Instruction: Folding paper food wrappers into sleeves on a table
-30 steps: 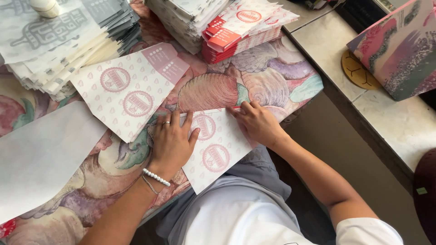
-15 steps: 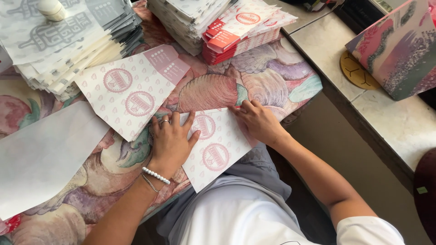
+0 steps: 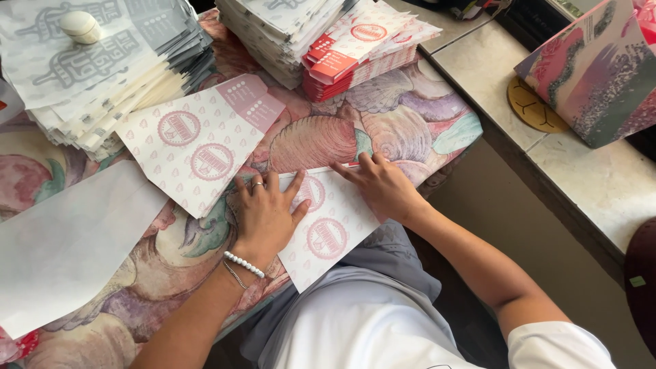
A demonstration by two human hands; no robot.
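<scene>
A white paper sheet with pink round stamps (image 3: 328, 229) lies on the shell-patterned tablecloth (image 3: 321, 140) at the table's near edge, partly hanging over it. My left hand (image 3: 265, 215) rests flat on the sheet's left part, fingers spread, with a ring and a bead bracelet. My right hand (image 3: 383, 186) presses down on the sheet's upper right edge with its fingertips. Neither hand grips the paper.
A second stamped sheet (image 3: 198, 147) lies to the upper left. Plain white paper (image 3: 65, 239) covers the left. Stacks of printed paper (image 3: 89, 68) and red-and-white folded bags (image 3: 355, 48) stand at the back. A stone counter (image 3: 601, 184) with a colourful box (image 3: 594, 75) is at the right.
My right hand has slid slightly along the sheet's top edge. The left hand stays flat on the paper.
</scene>
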